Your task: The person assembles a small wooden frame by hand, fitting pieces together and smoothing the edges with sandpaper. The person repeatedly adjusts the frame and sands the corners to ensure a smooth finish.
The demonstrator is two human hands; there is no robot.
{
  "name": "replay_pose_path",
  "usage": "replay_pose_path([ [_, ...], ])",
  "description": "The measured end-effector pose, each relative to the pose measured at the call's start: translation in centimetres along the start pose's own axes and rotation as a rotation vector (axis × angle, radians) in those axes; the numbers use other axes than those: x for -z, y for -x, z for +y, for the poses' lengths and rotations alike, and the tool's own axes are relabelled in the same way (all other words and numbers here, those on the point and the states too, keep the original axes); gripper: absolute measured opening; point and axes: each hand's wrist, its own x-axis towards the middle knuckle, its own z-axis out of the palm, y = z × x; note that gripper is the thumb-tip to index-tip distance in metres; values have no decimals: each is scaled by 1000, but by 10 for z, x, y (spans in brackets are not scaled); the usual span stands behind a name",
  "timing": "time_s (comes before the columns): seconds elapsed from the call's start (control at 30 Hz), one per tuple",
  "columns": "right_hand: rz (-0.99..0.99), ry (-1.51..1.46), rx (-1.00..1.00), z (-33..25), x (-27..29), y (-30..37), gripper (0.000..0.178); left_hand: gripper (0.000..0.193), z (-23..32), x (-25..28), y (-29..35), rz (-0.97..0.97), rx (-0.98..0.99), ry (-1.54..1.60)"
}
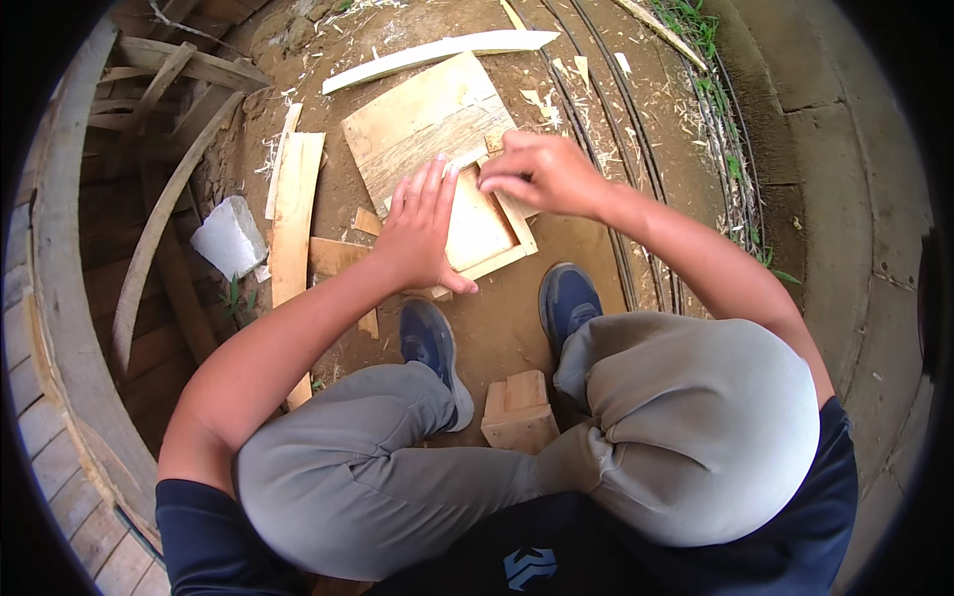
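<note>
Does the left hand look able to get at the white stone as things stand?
Probably yes: the left hand is spread open on the box, and the plank between it and the stone looks low enough to reach over.

Dark strips cross the brown dirt floor under daylight; grass fringes grey-brown slabs at right; a timber frame stands at left.

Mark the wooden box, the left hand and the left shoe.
Wooden box (484,230), head view: bare inside floor.
Left hand (414,224), head view: back of the hand.
Left shoe (425,340), head view: dark blue upper.
</note>
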Motion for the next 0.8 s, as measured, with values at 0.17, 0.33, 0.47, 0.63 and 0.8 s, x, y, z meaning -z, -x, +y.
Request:
replay_pose_path([
  [0.17,-137,283,-90,37,45,26,15,162,-3,-6,2,53,-36,35],
  [0.33,-28,109,-510,27,67,25,32,154,-3,-7,9,243,-153,58],
  [0.47,-68,-144,-603,-5,40,4,49,144,19,26,-1,-58,-12,-139],
  [0.63,-52,-169,-379,-12,20,7,45,141,24,29,-1,-67,-4,-131],
  [0.8,-179,-134,-412,-17,28,26,36,140,14,17,4,11,-44,127],
])
